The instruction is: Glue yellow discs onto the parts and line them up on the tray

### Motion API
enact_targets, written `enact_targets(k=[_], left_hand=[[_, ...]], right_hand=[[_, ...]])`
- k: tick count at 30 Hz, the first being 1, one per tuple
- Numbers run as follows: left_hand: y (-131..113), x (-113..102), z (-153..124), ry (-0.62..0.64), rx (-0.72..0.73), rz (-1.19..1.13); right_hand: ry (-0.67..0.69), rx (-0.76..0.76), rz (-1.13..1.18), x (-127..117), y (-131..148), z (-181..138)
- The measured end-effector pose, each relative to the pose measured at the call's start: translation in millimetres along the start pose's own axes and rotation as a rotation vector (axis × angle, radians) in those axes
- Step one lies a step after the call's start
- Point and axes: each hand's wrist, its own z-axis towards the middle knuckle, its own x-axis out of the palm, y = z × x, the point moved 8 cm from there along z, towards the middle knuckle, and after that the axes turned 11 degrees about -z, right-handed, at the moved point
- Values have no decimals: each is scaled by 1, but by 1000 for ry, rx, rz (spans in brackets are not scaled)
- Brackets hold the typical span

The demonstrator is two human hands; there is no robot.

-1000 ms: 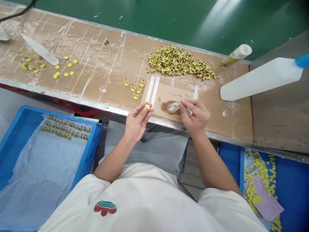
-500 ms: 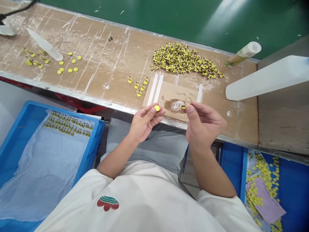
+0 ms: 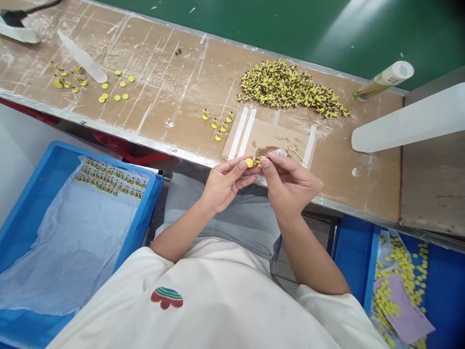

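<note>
Your left hand [image 3: 222,186] pinches a yellow disc [image 3: 249,162] between thumb and forefinger, just over the near edge of the tabletop [image 3: 170,82]. Your right hand [image 3: 290,186] meets it from 3 o'clock, its fingers [image 3: 271,165] pressed together on a small yellow-and-dark piece [image 3: 258,160]. The tip of that piece touches or almost touches the disc; you cannot tell which from here.

Both parts look tiny, light and stiff. The disc's smooth face is probably slippery, so hold it by the rim with a gentle pinch.

At 12 o'clock from your hands lies a cardboard pad [image 3: 269,135] with a wet brown patch [image 3: 271,151]. A pile of yellow pieces [image 3: 290,87] is at 1 o'clock, and four standing pieces [image 3: 218,126] are at 11 o'clock. A blue tray [image 3: 29,194] holding rows of them sits at 9 o'clock, and a white bottle [image 3: 407,121] lies at 2 o'clock.
</note>
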Motion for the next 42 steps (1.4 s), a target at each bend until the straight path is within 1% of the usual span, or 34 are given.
enact_targets(k=[6, 9, 12, 16, 23, 27, 30, 34, 37, 42], left_hand=[[-3, 4, 0, 56, 34, -4], [-4, 4, 0, 63, 46, -5], [-4, 2, 1, 46, 50, 14], [-3, -3, 2, 9, 58, 55], [-4, -5, 2, -8, 80, -9], [-6, -9, 1, -57, 102, 13], [-9, -11, 1, -68, 138, 43], [-14, -8, -2, -54, 197, 74], [-19, -6, -5, -64, 253, 84], [-27, -6, -9, -63, 361, 163]], right_hand=[[5, 9, 35, 2, 0, -1], [16, 9, 24, 3, -2, -1], [37, 9, 6, 5, -3, -2], [32, -26, -13, 5, 0, -3], [22, -54, -10, 7, 8, -3], [32, -66, 8, 9, 10, -3], [55, -62, -22, 11, 10, -2], [111, -61, -24, 16, 11, -1], [109, -54, -11, 18, 10, -1], [96, -90, 35, 22, 9, -3]])
